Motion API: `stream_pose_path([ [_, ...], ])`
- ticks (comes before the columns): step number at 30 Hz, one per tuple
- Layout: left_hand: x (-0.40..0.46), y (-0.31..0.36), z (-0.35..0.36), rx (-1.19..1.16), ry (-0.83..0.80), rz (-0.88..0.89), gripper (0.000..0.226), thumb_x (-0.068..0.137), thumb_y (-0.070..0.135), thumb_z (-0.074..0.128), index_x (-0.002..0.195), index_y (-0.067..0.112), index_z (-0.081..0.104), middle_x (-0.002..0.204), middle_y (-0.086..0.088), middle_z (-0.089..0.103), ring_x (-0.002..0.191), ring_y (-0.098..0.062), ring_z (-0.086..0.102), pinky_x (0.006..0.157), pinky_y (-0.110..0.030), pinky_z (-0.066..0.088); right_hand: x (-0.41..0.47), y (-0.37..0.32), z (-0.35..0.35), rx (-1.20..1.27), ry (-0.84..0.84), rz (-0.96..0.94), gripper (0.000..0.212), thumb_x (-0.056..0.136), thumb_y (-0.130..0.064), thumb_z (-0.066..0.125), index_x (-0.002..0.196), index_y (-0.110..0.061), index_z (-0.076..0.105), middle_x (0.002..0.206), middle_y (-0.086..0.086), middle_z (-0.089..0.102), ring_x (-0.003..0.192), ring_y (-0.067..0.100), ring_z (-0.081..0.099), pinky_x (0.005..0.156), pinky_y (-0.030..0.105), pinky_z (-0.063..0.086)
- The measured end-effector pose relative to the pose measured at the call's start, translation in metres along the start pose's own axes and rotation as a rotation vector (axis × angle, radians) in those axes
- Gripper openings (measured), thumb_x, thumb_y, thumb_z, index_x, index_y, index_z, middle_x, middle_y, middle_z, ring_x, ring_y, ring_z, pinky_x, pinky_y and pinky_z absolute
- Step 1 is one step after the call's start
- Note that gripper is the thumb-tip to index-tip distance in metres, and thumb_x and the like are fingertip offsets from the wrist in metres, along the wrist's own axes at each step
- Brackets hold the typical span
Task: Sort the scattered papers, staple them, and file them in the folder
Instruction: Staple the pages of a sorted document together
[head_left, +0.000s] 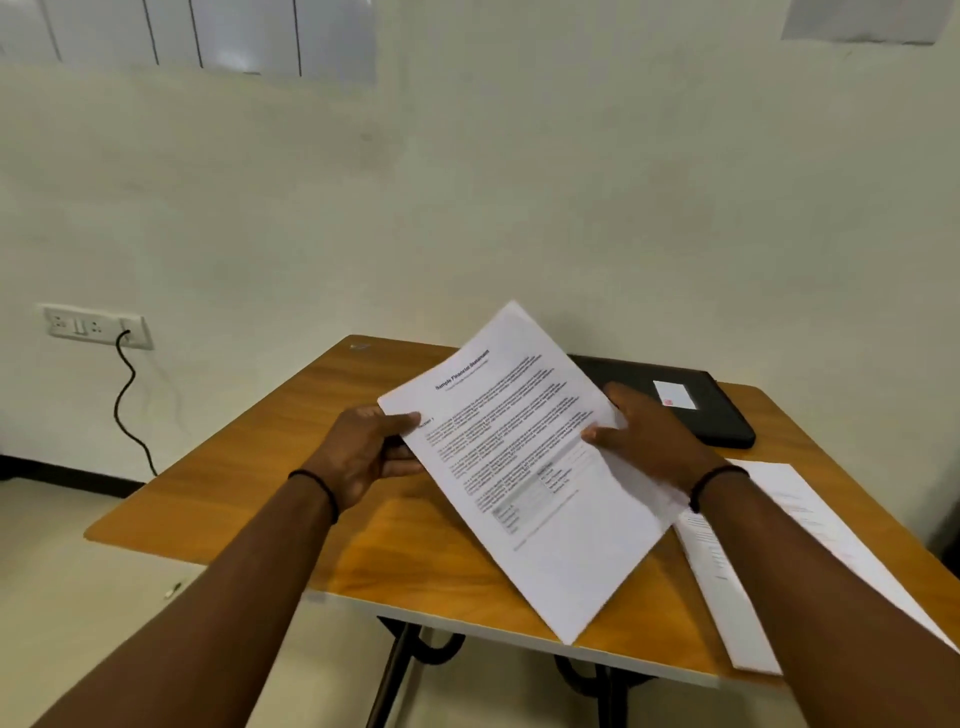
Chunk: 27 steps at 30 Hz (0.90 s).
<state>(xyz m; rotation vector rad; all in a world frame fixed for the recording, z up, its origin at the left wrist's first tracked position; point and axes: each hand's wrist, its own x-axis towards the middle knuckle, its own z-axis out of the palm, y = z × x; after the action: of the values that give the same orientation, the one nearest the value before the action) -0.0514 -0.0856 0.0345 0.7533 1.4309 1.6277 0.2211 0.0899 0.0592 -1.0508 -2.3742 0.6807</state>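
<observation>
wood table (291, 467) by a pale wall: both hands pinch the sheet (524, 467) above it, left hand (363, 452) and right hand (649, 436) at opposite long edges; folder (685, 400) lies just past the right hand.

Setting: office or classroom-type room, plainly furnished. Evidence: small wood-laminate table (395, 545) on black metal legs, set against a bare cream wall (519, 182); wall switch-and-socket plate (96, 325) with a black cable (127, 400) plugged in; white sheets (208, 36) posted high on the wall; pale floor with dark skirting. On the table: a black folder (722, 415) with a white label, and printed documents (810, 525).
</observation>
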Motion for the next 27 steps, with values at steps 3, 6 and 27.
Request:
stream_pose_path([
  [3,0.000,-0.029,0.004,-0.058,0.055,-0.086,0.028,0.098,0.005,0.055,0.126,0.003,0.057,0.105,-0.019,0.074,0.101,-0.039,0.070,0.086,-0.054,0.058,0.001,-0.008,0.043,-0.343,0.419,-0.062,0.047,0.081,-0.028,0.080,0.121,-0.018,0.057,0.110,0.006,0.067,0.100,0.026,0.062,0.085,0.045,0.052],
  [6,0.003,-0.048,0.013,-0.065,0.107,-0.111,0.024,0.097,0.002,0.053,0.121,0.004,0.059,0.101,-0.019,0.075,0.086,-0.034,0.074,0.069,-0.043,0.062,-0.013,-0.042,0.097,-0.211,0.486,-0.328,0.035,0.088,-0.041,0.069,0.114,-0.016,0.066,0.107,0.003,0.070,0.095,0.020,0.064,0.081,0.041,0.056],
  [27,0.075,-0.019,-0.034,-0.469,-0.292,-0.566,0.060,0.091,0.038,0.062,0.137,0.002,0.047,0.136,-0.024,0.058,0.125,-0.042,0.056,0.098,-0.060,0.047,-0.002,-0.074,0.151,-0.640,0.176,-0.753,0.011,0.081,-0.027,0.076,0.076,-0.022,0.068,0.066,-0.002,0.067,0.047,0.015,0.056,0.045,0.024,0.037],
])
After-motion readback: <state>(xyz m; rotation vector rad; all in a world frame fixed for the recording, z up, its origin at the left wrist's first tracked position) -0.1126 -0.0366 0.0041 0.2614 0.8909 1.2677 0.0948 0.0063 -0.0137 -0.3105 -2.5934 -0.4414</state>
